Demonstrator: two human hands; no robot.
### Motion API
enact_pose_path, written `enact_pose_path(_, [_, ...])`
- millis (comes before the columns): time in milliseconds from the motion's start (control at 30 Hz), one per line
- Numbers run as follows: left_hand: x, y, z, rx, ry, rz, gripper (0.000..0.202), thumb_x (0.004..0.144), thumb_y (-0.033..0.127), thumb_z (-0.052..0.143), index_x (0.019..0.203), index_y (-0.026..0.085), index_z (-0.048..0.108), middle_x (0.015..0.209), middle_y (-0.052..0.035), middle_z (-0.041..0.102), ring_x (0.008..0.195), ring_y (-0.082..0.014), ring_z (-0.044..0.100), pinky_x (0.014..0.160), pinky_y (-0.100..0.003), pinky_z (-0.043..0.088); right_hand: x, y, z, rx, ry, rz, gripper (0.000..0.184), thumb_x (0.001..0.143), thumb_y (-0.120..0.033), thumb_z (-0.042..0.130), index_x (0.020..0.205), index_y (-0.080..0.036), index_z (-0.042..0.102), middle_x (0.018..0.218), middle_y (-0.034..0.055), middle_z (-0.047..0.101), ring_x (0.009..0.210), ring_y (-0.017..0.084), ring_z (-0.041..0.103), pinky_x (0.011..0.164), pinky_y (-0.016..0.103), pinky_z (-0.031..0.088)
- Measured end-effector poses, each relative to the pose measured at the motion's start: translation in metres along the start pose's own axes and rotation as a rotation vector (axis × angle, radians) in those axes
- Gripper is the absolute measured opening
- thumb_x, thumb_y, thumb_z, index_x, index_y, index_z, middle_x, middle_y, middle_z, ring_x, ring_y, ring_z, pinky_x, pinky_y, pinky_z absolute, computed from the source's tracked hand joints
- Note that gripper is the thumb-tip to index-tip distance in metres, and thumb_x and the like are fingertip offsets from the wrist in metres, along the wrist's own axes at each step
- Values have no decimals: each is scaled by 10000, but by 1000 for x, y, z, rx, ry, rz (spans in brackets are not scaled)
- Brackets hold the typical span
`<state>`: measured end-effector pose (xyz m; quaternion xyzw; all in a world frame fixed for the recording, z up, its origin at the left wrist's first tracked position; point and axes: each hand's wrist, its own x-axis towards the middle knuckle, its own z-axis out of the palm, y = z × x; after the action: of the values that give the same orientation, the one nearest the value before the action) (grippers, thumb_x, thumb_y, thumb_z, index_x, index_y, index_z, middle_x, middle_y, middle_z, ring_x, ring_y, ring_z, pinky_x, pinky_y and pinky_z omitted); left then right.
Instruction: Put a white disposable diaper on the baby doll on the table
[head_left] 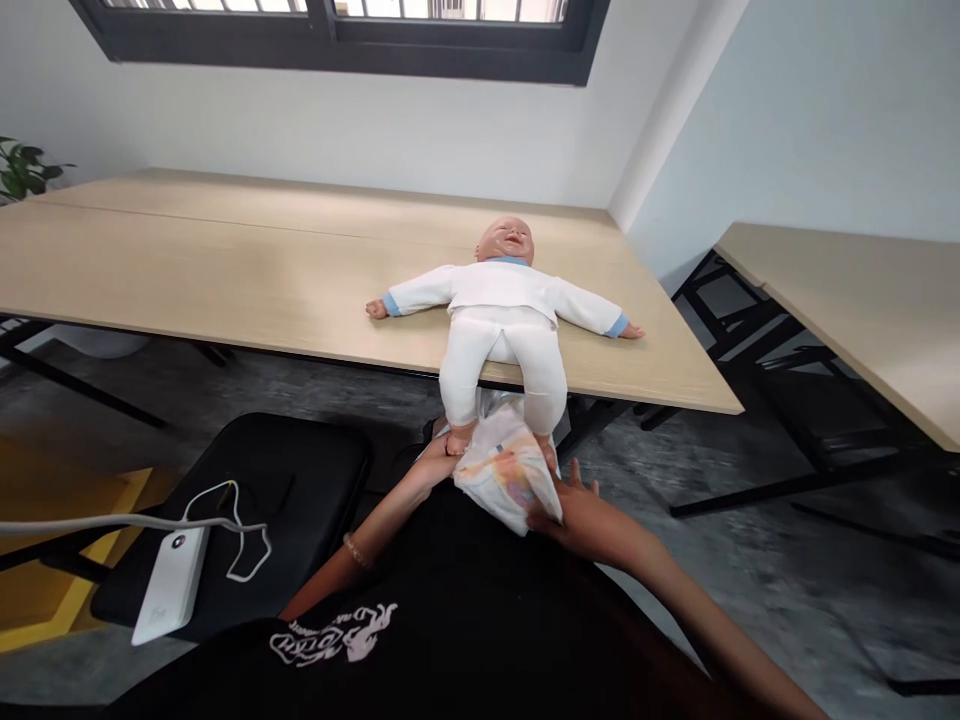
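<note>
A baby doll (504,300) in white clothes lies on its back on the wooden table (225,270), arms spread, legs hanging over the near edge. Below its feet a white diaper (506,470) with a printed pattern is held between my hands. My left hand (436,458) grips the diaper's left side by the doll's left-side foot, fingers closed. My right hand (574,505) holds the diaper's lower right edge, thumb pinched on it, other fingers partly hidden.
A black chair (300,470) at the lower left carries a white power bank (171,585) with a white cable (240,540). A second table (847,300) stands to the right over black frames. A plant (22,168) shows at the far left.
</note>
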<state>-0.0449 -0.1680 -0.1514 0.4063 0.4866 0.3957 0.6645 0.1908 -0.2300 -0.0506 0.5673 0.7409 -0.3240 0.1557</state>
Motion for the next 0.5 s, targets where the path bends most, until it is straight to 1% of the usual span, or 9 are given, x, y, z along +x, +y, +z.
enact_pose_path(67, [-1, 3, 2, -17, 13, -2, 506, 507, 300, 940, 945, 140, 743, 1020, -102, 772, 1078, -333, 676, 1000, -417, 505, -4, 3, 2, -30, 26, 4, 562, 1049, -357, 549, 1587, -211, 479, 1714, 202, 113, 1521, 574, 120, 1119, 819, 274])
enact_pose_path(133, [-3, 4, 3, -35, 7, -2, 544, 499, 300, 946, 979, 141, 746, 1065, -114, 770, 1125, -351, 666, 1035, -437, 490, -11, 4, 6, -82, 79, -42, 583, 1043, -299, 554, 1612, -261, 435, 1712, 193, 116, 1522, 556, 174, 1113, 824, 278])
enact_pose_path(167, [-4, 5, 2, -45, -3, -4, 552, 497, 305, 948, 983, 140, 746, 1077, -119, 768, 1136, -358, 663, 1041, -443, 486, -14, 4, 8, -118, 99, -89, 636, 1020, -236, 576, 1628, -291, 401, 1714, 181, 111, 1525, 545, 185, 1122, 817, 277])
enact_pose_path(233, [-4, 5, 1, -49, -20, -15, 558, 482, 319, 949, 964, 132, 740, 1061, -128, 764, 1118, -367, 664, 1030, -455, 488, -20, 2, 13, -202, 108, -199, 817, 933, -83, 613, 1653, -339, 325, 1720, 156, 105, 1538, 520, 187, 1154, 790, 278])
enact_pose_path(267, [-4, 4, 0, -38, -25, -20, 557, 475, 323, 946, 952, 128, 735, 1041, -129, 761, 1097, -367, 665, 1020, -457, 489, -21, 1, 16, -238, 106, -247, 899, 885, -23, 615, 1661, -345, 296, 1719, 150, 128, 1546, 502, 194, 1171, 773, 281])
enact_pose_path(300, [-4, 4, -1, -19, -26, -23, 553, 476, 324, 940, 947, 124, 730, 1023, -128, 757, 1075, -364, 666, 1011, -459, 490, -22, 0, 19, -265, 110, -293, 946, 852, 12, 608, 1666, -342, 280, 1713, 148, 180, 1551, 479, 215, 1187, 756, 284])
enact_pose_path(367, [-3, 4, -2, 28, -5, -13, 538, 485, 306, 918, 951, 125, 719, 991, -117, 749, 1033, -353, 662, 996, -462, 488, -21, -1, 27, -293, 151, -383, 924, 854, 22, 577, 1665, -317, 293, 1658, 148, 358, 1545, 432, 290, 1206, 715, 312])
enact_pose_path(433, [-2, 3, -1, 62, 9, 11, 502, 514, 274, 887, 964, 133, 714, 1001, -104, 744, 1022, -344, 652, 998, -459, 481, -18, 0, 36, -311, 238, -486, 813, 895, 19, 527, 1633, -288, 379, 1501, 140, 570, 1516, 400, 374, 1205, 662, 370])
enact_pose_path(500, [-1, 3, 0, 76, 14, 31, 440, 541, 253, 856, 941, 148, 707, 1006, -93, 739, 1022, -344, 642, 999, -451, 480, -15, 3, 41, -323, 364, -600, 683, 931, 19, 478, 1558, -253, 502, 1311, 123, 684, 1494, 367, 426, 1205, 603, 409])
